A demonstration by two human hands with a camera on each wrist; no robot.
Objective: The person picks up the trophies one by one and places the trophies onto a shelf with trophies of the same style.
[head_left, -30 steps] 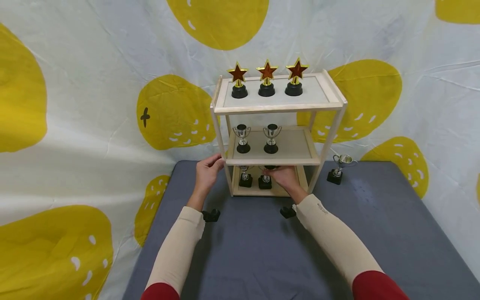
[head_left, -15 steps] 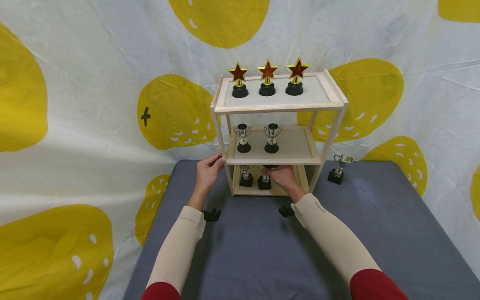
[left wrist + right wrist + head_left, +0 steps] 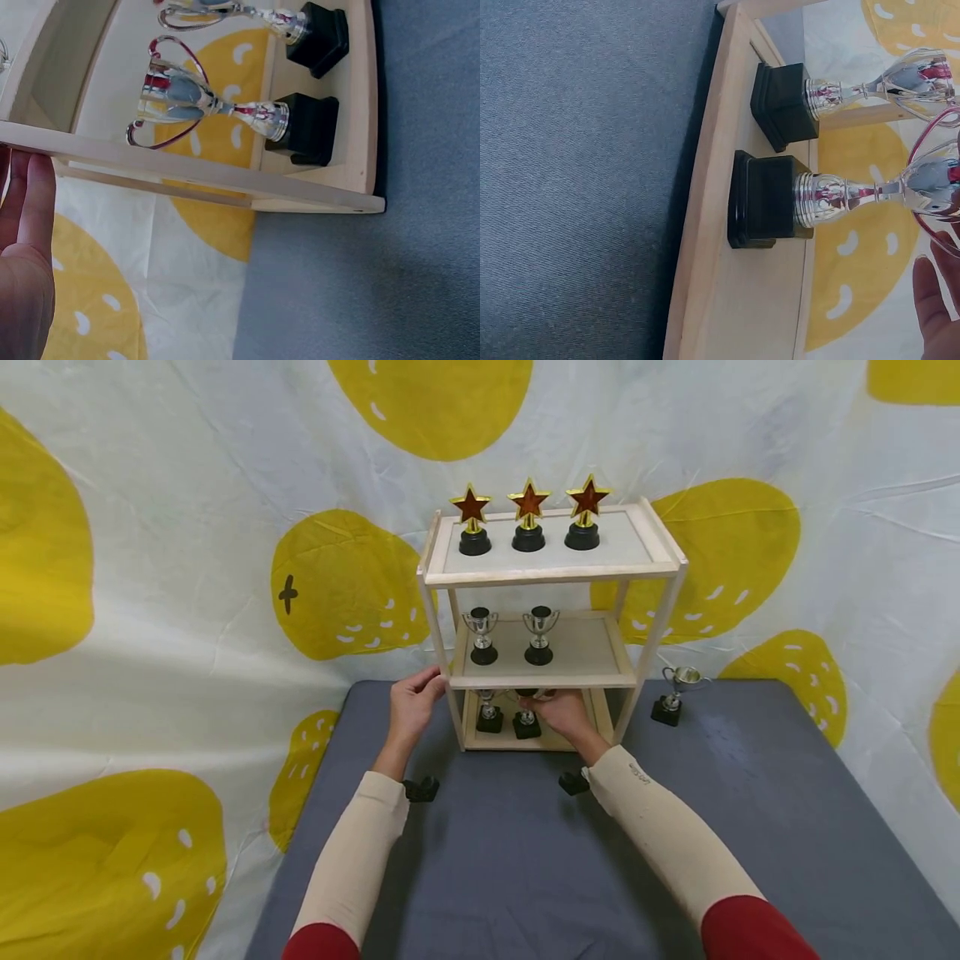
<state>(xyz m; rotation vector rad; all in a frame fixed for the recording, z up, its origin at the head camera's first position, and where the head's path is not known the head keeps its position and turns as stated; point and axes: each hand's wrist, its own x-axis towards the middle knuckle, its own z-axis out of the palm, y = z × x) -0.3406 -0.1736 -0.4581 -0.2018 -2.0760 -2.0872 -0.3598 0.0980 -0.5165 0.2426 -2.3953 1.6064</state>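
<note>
A three-tier pale wooden shelf (image 3: 540,578) stands at the back of the table. On its bottom tier are two silver cup trophies with square black bases. My right hand (image 3: 564,714) reaches in under the middle tier and holds the right-hand trophy (image 3: 769,196) by its cup; the base sits on the tier. The left-hand trophy (image 3: 304,129) stands upright beside it, apart from my hands. At the shelf's left front post, my left hand (image 3: 408,714) grips the wood between thumb and fingers; its fingertips are partly hidden in the left wrist view.
Three gold star trophies (image 3: 528,537) line the top tier. Two smaller silver cups (image 3: 538,643) with round bases stand on the middle tier. Another silver cup trophy (image 3: 666,710) stands on the grey-covered table (image 3: 480,877), right of the shelf. A patterned cloth (image 3: 187,568) hangs behind.
My right hand has shifted slightly at the trophy, and a bit more of its cup and handles shows. The left hand stays at the post. The head view has moved slightly.
</note>
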